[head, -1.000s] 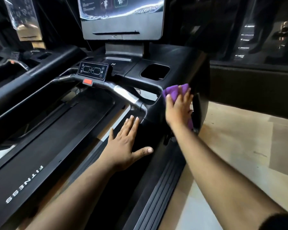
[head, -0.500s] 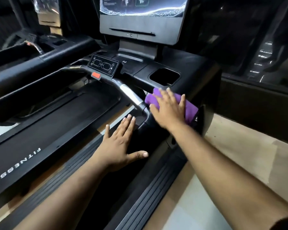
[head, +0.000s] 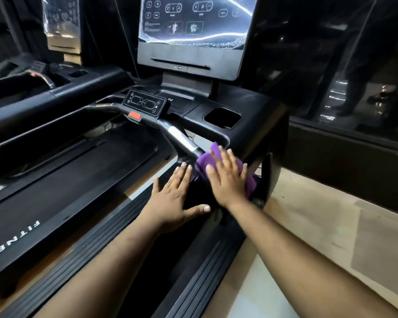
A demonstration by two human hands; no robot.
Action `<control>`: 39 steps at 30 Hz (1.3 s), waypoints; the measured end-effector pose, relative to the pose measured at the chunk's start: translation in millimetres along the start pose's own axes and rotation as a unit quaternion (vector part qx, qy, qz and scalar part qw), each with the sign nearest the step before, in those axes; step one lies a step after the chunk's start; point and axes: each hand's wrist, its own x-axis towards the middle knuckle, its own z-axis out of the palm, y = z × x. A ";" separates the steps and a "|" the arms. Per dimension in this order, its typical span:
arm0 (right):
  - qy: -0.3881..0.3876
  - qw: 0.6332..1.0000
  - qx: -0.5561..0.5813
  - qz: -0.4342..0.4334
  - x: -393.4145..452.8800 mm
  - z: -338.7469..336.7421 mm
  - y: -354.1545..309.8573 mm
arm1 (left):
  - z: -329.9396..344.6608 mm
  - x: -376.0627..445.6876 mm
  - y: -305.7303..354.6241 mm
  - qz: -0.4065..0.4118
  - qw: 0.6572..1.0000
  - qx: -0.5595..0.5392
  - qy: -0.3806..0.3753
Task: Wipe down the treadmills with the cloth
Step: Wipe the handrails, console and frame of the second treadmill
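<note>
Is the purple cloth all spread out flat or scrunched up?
Scrunched up. The purple cloth bunches in folds under the flat right hand.

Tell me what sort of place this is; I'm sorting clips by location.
Most likely a gym or fitness room. A treadmill with a console screen fills the view, and a second machine stands beside it on the left. The right hand presses a purple cloth on the treadmill's side arm.

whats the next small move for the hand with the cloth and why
Probably slide the right hand and the purple cloth up along the handlebar toward the red button. The cloth sits pressed flat at the bar's lower end, the left hand braces beside it, and the silver grip above looks not yet covered.
</note>
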 end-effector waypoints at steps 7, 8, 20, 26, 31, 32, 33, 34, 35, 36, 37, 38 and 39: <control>-0.021 0.995 -0.015 -0.100 -6.6 0.0 31.2 | 5.9 2.2 -5.9 0.008 1.000 0.006 -0.015; 0.001 0.998 -0.015 -0.067 11.9 -5.4 40.1 | 4.3 4.9 -4.6 0.003 1.000 0.007 -0.017; 0.103 0.985 0.108 -0.090 13.4 22.0 79.9 | -2.6 106.5 34.5 -0.002 0.998 0.052 0.041; 0.197 0.898 0.337 0.204 105.8 -5.6 159.2 | 1.7 144.8 59.0 -0.026 0.997 0.065 0.045; 0.122 0.986 0.109 0.030 77.2 -4.9 105.7 | 6.8 159.3 59.8 -0.053 0.995 0.061 0.063; 0.087 0.995 0.043 -0.034 87.1 -11.7 102.5 | 7.4 161.4 60.1 -0.054 0.995 0.055 0.063; 0.050 0.996 -0.009 -0.079 106.2 -20.3 102.0 | 7.2 161.7 60.4 -0.053 0.995 0.057 0.058; 0.016 0.993 -0.051 -0.103 128.4 -30.6 104.6 | 8.2 161.4 60.6 -0.054 0.995 0.061 0.053; -0.010 0.991 -0.082 -0.109 154.1 -41.5 107.8 | 8.0 160.4 60.8 -0.060 0.995 0.064 0.049; -0.034 0.990 -0.107 -0.091 180.3 -51.4 112.8 | 7.4 159.7 61.3 -0.063 0.995 0.063 0.046; -0.052 0.989 -0.124 -0.065 204.8 -59.9 115.3 | 6.0 158.8 61.5 -0.068 0.995 0.059 0.046; -0.062 0.988 -0.139 -0.038 221.5 -65.0 117.1 | 5.6 157.8 61.7 -0.071 0.995 0.055 0.046; -0.063 0.986 -0.155 -0.020 229.2 -66.1 116.2 | 5.5 156.9 61.4 -0.078 0.995 0.050 0.047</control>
